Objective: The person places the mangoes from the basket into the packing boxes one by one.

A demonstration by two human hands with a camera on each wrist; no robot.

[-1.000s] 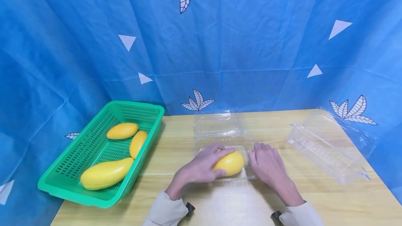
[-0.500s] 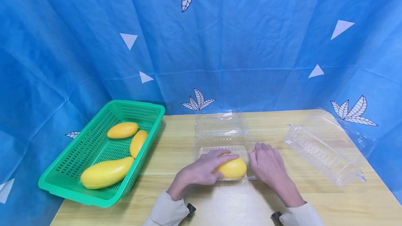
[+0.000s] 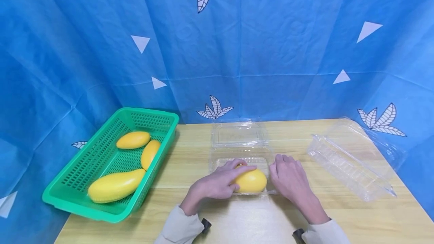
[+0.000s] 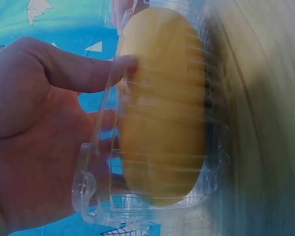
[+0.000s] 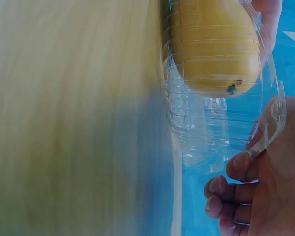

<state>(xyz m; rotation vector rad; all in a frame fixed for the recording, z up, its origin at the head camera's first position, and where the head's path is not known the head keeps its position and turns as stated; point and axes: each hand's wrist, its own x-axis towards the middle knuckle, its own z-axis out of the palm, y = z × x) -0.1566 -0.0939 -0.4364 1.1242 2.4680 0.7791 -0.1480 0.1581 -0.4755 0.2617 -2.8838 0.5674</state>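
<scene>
A yellow mango (image 3: 252,181) lies along the front of a clear plastic clamshell container (image 3: 219,162). My left hand (image 3: 218,182) grips it, thumb on the near side and fingers over the far side. Seen through the ribbed wall in the left wrist view, the mango (image 4: 162,108) is within the container's tray. My right hand (image 3: 289,176) holds the tray's right front corner; in the right wrist view its thumb and curled forefinger pinch the rim (image 5: 280,110). The container's lid (image 3: 239,133) is folded back flat, away from me.
At left a green basket (image 3: 84,215) holds three more mangoes, one of them a long yellow one (image 3: 115,186). Another clear clamshell container (image 3: 349,168) stands with its lid raised at the table's right. A blue patterned curtain (image 3: 271,48) hangs behind the table.
My left hand has lowered the mango slightly to the right and toward me, deeper in the tray. My right hand keeps its place at the corner.
</scene>
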